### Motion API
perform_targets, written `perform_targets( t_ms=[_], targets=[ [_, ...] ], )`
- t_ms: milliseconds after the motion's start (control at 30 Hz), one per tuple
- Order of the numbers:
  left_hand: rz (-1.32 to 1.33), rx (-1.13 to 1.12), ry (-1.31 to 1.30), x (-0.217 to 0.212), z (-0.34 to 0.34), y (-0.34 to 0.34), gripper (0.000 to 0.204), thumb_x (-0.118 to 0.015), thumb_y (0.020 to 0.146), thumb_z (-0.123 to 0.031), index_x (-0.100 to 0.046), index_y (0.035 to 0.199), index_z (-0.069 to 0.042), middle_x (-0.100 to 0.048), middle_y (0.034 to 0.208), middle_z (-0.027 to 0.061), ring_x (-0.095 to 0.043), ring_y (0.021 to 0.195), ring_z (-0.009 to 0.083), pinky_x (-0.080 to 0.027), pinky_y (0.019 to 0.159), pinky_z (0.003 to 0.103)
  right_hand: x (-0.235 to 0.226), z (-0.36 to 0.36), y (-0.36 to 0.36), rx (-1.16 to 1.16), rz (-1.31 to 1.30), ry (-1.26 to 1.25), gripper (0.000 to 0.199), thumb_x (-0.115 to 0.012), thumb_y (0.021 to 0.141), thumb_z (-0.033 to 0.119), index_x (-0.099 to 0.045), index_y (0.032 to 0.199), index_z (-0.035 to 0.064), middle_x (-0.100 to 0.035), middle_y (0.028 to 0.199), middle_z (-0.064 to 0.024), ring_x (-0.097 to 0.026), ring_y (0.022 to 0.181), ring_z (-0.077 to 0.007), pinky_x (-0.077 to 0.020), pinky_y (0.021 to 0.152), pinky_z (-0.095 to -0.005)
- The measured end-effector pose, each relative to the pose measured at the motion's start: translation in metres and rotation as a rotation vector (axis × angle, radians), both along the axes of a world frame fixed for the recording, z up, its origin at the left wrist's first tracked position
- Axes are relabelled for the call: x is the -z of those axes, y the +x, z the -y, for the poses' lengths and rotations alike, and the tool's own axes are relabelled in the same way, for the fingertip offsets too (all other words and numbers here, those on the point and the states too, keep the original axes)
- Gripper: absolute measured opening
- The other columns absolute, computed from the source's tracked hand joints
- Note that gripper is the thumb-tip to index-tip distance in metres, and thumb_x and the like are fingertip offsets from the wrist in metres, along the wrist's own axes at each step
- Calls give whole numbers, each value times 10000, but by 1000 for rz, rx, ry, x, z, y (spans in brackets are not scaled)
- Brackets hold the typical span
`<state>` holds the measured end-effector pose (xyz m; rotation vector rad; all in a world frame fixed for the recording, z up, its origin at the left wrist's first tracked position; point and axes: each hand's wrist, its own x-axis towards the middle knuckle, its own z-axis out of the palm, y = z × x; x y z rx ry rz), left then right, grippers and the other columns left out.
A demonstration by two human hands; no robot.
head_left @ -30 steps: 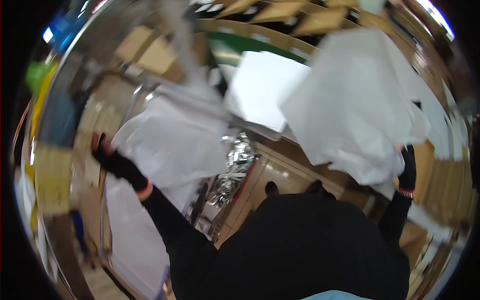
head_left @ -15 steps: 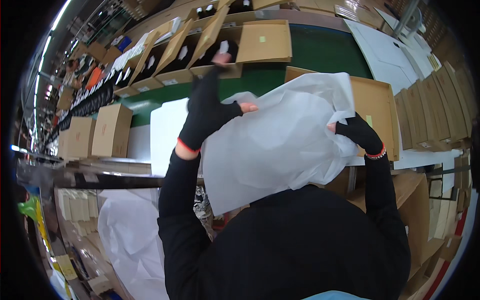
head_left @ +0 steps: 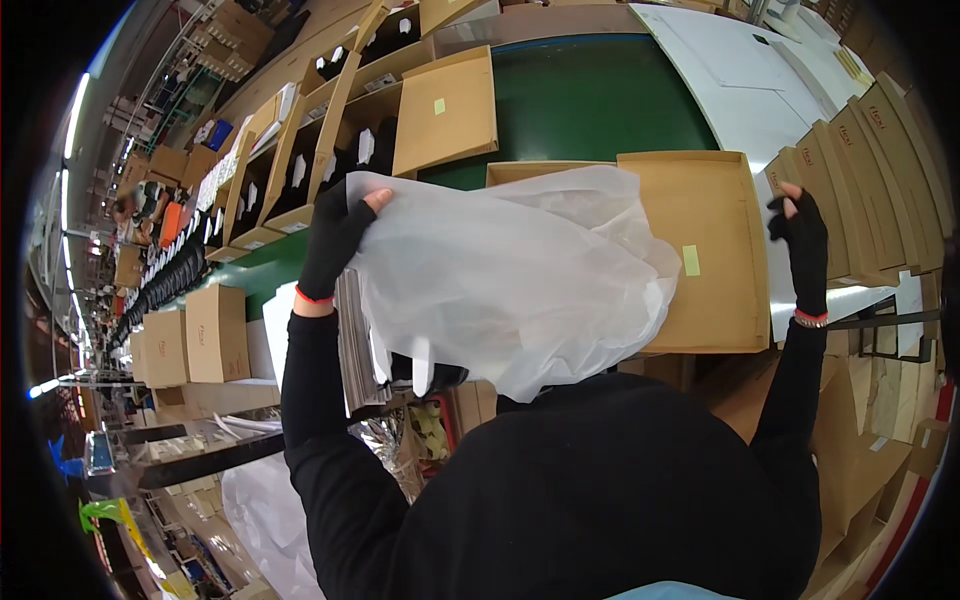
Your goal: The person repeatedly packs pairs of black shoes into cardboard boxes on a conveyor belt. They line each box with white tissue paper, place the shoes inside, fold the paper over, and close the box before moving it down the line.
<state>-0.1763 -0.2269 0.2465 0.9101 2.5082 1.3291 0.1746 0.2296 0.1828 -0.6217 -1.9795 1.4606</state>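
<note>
My left hand (head_left: 335,235), in a black fingerless glove, grips one edge of a large white tissue sheet (head_left: 510,280). The sheet hangs crumpled over an open brown cardboard box (head_left: 700,250) that lies on the green conveyor belt (head_left: 590,105). My right hand (head_left: 800,235), also gloved, is off to the right beside the box's edge, fingers spread, holding nothing. A stack of upright flat cartons (head_left: 870,170) stands just behind it. My black sleeves and torso fill the lower middle.
More open boxes with dark contents (head_left: 340,150) run along the belt to the upper left. Closed brown cartons (head_left: 190,335) sit at the left. A white sheet pile (head_left: 740,70) lies at the upper right. Loose white paper (head_left: 260,510) hangs at the lower left.
My right hand has let go of the tissue sheet and moved out to the right. The sheet has dropped lower over the open box, held only by my left hand.
</note>
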Motion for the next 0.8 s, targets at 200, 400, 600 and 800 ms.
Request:
perform_targets(
  t_ms=[200,400,600,800],
  targets=[
    [-8,247,14,-47,-47,33,157,-633,835,-148,-687,917,-25,-634,762,27,-551,682,78,-435,625,232,-29,56,-127,-516,-2,393,963,-790,700,365,-286,1477,99,-395,1464,-113,-363,1359,-249,-331,1057,-364],
    [-149,479,133,-92,-39,58,146,-645,796,-111,-692,890,-11,-657,809,60,-562,665,107,-428,606,232,-6,88,-250,-807,453,562,841,-774,737,462,-421,1407,96,-490,1370,-149,-436,1292,-264,-361,1056,-358],
    [-675,-402,398,-114,78,22,288,-636,912,-286,-666,1001,-14,-654,861,40,-587,740,140,-443,670,247,-29,110,-218,-1713,-15,-609,762,-755,764,366,-450,1373,23,-491,1377,-126,-442,1278,-226,-322,1073,-341],
    [-499,-815,430,-103,220,-21,350,-636,914,-364,-671,1017,-31,-637,857,-13,-584,751,87,-470,678,254,-4,137,-147,-1628,434,128,929,-869,613,256,-412,1384,14,-444,1399,-151,-378,1330,-280,-292,1087,-393]
  ],
)
